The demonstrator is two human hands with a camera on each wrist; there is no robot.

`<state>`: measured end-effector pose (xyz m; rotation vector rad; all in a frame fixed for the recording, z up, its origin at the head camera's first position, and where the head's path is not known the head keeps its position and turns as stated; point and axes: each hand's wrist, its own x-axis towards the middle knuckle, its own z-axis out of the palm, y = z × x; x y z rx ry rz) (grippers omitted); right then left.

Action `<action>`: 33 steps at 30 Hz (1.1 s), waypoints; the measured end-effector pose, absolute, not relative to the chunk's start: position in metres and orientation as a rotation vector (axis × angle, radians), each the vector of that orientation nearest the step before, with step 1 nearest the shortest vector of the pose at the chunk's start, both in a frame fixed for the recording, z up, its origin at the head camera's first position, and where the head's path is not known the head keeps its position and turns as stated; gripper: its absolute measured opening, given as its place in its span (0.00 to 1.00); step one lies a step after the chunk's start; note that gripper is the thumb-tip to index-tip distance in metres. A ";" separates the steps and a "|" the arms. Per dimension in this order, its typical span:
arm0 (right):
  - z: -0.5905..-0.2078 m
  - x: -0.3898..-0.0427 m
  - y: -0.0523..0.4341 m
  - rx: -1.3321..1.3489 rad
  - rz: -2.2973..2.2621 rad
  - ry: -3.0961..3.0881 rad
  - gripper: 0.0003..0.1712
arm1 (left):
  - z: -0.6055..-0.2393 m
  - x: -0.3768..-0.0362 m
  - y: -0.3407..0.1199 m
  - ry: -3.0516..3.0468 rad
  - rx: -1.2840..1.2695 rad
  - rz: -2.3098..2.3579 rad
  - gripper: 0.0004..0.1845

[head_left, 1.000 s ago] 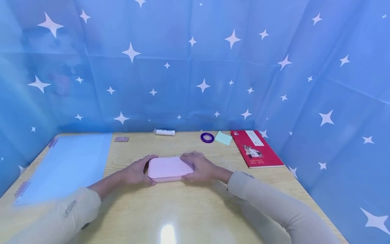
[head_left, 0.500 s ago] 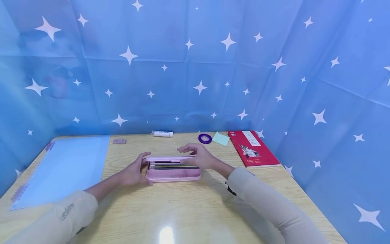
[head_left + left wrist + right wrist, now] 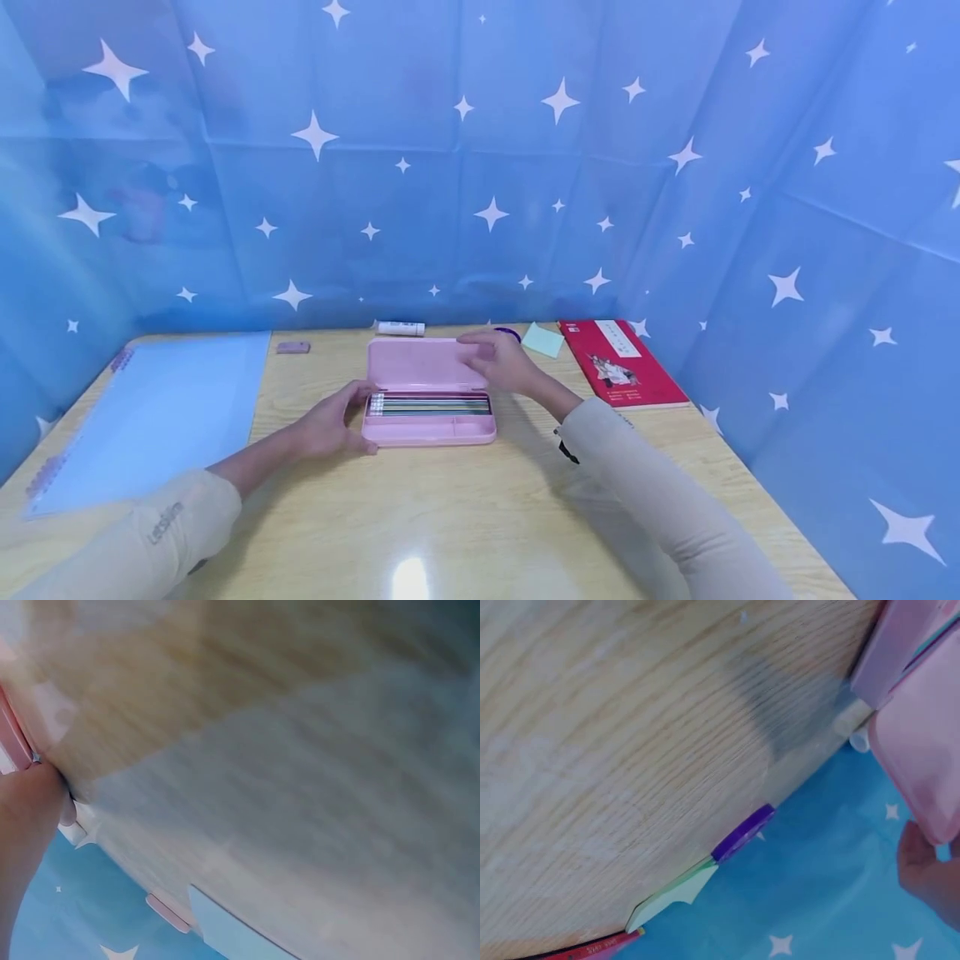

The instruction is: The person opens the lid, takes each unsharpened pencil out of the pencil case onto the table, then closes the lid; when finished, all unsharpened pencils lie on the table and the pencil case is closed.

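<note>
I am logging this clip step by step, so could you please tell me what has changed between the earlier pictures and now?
The pink pencil case was closed; its lid has swung up and back, baring the pencils. The right hand rose with the lid and presses it. The left hand stays at the case's left end; the red book and blue sheet have not moved.

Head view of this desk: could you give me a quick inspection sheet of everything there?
Surface: light wooden table, glare spot near front.
Job's things: pink plastic pencil case, lid raised, pencils inside.
Clutter: pale blue sheet, small pink eraser, white glue stick, purple tape ring, green sticky notes, red book.
Grips: left hand holds case's left end; right hand on lid.
Cables: nothing seen.
Surroundings: blue star-printed backdrop.
</note>
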<state>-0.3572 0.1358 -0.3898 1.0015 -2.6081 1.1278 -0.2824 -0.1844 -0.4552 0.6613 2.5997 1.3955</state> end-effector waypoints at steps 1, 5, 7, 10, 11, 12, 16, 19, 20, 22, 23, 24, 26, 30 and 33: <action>-0.390 -0.357 0.137 0.987 1.052 -2.636 0.21 | -0.455 -0.282 -0.184 2.612 0.661 1.373 0.53; -0.386 -0.356 0.142 0.960 0.840 -2.801 0.30 | -0.454 -0.283 -0.183 2.634 0.630 1.304 0.61; -0.381 -0.353 0.142 0.917 0.720 -2.890 0.34 | -0.453 -0.283 -0.182 2.634 0.625 1.288 0.62; -0.373 -0.348 0.141 0.847 0.601 -2.935 0.36 | -0.451 -0.283 -0.182 2.636 0.651 1.287 0.63; -0.371 -0.345 0.139 0.832 0.587 -2.924 0.36 | -0.451 -0.282 -0.182 2.634 0.655 1.285 0.63; -0.370 -0.343 0.138 0.825 0.580 -2.913 0.35 | -0.451 -0.281 -0.181 2.633 0.650 1.284 0.63; -0.372 -0.334 0.133 0.913 0.601 -2.873 0.25 | -0.451 -0.278 -0.181 2.634 0.662 1.271 0.63; -0.383 -0.330 0.132 1.007 0.640 -2.914 0.19 | -0.453 -0.276 -0.181 2.623 0.680 1.292 0.61; -0.387 -0.329 0.132 1.021 0.657 -2.933 0.18 | -0.453 -0.276 -0.180 2.620 0.681 1.298 0.61; -0.396 -0.328 0.133 1.027 0.697 -2.964 0.16 | -0.455 -0.276 -0.180 2.615 0.684 1.304 0.61; -0.400 -0.328 0.133 1.027 0.721 -2.970 0.16 | -0.456 -0.276 -0.179 2.611 0.677 1.306 0.61; -0.403 -0.328 0.133 1.034 0.733 -2.967 0.15 | -0.456 -0.275 -0.179 2.617 0.676 1.297 0.61; -0.407 -0.328 0.134 1.040 0.759 -2.959 0.14 | -0.456 -0.275 -0.179 2.634 0.676 1.284 0.61; -0.410 -0.332 0.133 1.089 0.752 -2.929 0.13 | -0.453 -0.275 -0.179 2.658 0.686 1.254 0.62; -0.410 -0.336 0.130 1.110 0.692 -2.927 0.13 | -0.452 -0.277 -0.180 2.651 0.680 1.254 0.62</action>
